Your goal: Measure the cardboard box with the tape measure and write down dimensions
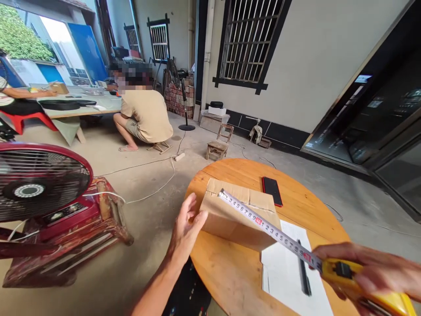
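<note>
A yellow tape measure [348, 272] is gripped in my right hand [371, 272] at the lower right. Its pulled-out blade [272, 230] slants up and left across the top of a brown cardboard box [237, 224], with the metal end near the box's far left part. My left hand [189, 224], fingers apart and holding nothing, is beside the left end of the box; whether it touches the cardboard I cannot tell. White paper [286, 276] lies right of the box, partly under the blade, and a black pen [304, 274] rests on it.
The box stands on a round wooden table [226, 276]. Behind it lies a phone [272, 192] with a red edge. A red fan [42, 188] sits on a wooden stand at left. Farther off are a small chair [219, 145], a crouching person [144, 109] and floor cables.
</note>
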Tool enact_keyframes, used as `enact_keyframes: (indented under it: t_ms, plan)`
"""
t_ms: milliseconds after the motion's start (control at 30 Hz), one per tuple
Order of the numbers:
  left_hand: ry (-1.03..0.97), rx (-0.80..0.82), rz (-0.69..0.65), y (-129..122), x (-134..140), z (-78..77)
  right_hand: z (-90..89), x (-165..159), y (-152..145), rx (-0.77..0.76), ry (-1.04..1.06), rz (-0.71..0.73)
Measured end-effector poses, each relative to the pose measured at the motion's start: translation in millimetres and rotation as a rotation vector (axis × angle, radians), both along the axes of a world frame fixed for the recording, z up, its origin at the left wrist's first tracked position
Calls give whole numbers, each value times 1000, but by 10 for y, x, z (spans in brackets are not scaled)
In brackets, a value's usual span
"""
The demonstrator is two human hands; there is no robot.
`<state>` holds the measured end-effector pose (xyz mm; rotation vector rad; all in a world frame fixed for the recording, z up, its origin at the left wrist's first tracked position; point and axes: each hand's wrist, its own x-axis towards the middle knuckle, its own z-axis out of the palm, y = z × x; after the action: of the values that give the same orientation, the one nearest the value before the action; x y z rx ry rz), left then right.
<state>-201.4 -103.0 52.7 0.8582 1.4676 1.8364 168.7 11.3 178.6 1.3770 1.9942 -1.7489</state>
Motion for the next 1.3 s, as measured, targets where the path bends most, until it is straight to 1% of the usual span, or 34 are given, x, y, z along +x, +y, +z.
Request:
enact_keyframes:
  t_ms: [33,100,133,200,300,467,533,633,733,833,1000,1133,1300]
  plan:
    - [-35,5,-36,72,13,1,108,-151,124,-104,15,25]
    - [-60,4,-88,166,46,30,221,-435,330,-203,49,68]
    - [-48,0,-96,191,64,50,234,-554,417,-229,60,91]
    - [-7,-13,-69,212,104,82,214,-730,562,-257,73,134]
    - [22,-31,10,227,171,81,192,-841,718,-285,35,190]
    - [76,-4,98,262,278,42,285,-802,815,-241,-3,180]
    - [138,-37,110,270,297,62,299,-778,824,-244,5,203]
    - [190,-129,126,281,301,109,274,-761,835,-278,24,245]
    - [204,-168,164,286,305,132,240,-756,817,-316,51,279]
    - [226,-177,179,280,316,131,219,-750,772,-335,70,308]
    - [258,-225,202,276,329,153,181,-744,730,-369,26,331]
    - [271,-220,196,280,331,168,155,-744,728,-344,29,329]
    - [281,-207,186,291,318,143,127,-735,713,-325,50,320]
